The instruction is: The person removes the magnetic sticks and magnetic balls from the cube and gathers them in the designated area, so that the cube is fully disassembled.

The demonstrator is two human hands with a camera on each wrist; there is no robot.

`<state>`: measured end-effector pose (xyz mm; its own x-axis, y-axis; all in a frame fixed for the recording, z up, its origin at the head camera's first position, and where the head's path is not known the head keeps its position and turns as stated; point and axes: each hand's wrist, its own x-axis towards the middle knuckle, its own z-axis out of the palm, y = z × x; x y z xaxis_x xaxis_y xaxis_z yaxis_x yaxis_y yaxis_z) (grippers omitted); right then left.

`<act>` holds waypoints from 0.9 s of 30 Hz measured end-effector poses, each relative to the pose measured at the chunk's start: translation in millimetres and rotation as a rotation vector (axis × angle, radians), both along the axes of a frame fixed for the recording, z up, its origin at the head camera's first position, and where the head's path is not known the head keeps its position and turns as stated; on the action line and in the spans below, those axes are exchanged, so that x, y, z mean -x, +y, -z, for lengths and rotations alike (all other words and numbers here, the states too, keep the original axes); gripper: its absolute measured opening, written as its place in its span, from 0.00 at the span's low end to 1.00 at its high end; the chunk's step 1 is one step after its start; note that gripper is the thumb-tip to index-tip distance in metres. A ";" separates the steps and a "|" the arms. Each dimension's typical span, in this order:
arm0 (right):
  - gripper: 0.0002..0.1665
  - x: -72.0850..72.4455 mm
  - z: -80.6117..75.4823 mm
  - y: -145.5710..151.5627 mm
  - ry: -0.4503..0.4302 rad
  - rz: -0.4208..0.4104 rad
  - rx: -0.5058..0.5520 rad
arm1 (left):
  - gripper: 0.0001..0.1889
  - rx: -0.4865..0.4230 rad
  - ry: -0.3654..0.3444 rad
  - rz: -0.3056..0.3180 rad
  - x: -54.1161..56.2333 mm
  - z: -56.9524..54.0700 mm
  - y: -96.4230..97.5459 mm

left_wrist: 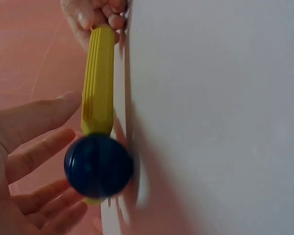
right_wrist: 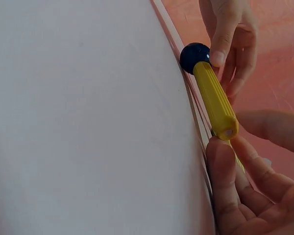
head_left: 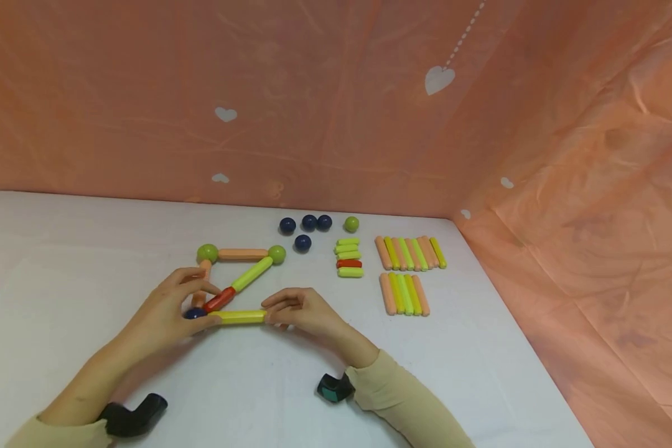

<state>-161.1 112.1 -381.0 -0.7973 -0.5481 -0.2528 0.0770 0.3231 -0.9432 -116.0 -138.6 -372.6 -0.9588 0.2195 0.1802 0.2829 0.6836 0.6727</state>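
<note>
A yellow magnetic rod [head_left: 241, 317] runs rightward from a dark blue ball [left_wrist: 99, 165]. My right hand [head_left: 302, 311] pinches the rod's free end [right_wrist: 229, 132] between thumb and fingertips. My left hand [head_left: 170, 305] spreads around the blue ball, its thumb [left_wrist: 63, 105] resting along the yellow rod near the ball and its other fingers loosely bent. From that ball a red rod [head_left: 219, 300] and a lime rod [head_left: 252, 275] slant up to a green ball [head_left: 277, 254]. A peach rod [head_left: 242, 254] joins it to another green ball [head_left: 207, 252]; the left hand partly hides the peach left side.
Several dark blue balls [head_left: 303, 243] and one green ball [head_left: 351, 224] lie at the back. Short lime rods and a red one [head_left: 350, 264] are stacked beside them. Two rows of longer rods [head_left: 404, 294] lie on the right of the white table [head_left: 481, 373]. An orange curtain [head_left: 336, 124] stands behind.
</note>
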 end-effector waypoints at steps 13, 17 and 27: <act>0.16 0.9 1.3 -6.7 -0.029 0.032 0.003 | 0.26 0.053 -0.112 -0.012 -2.6 6.1 -12.7; 0.15 1.6 2.7 -6.5 -0.029 0.045 -0.018 | 0.26 0.035 -0.119 0.007 -1.9 6.1 -8.9; 0.14 2.2 1.8 -6.1 0.033 -0.006 -0.071 | 0.27 -0.016 -0.159 0.031 0.2 5.1 8.5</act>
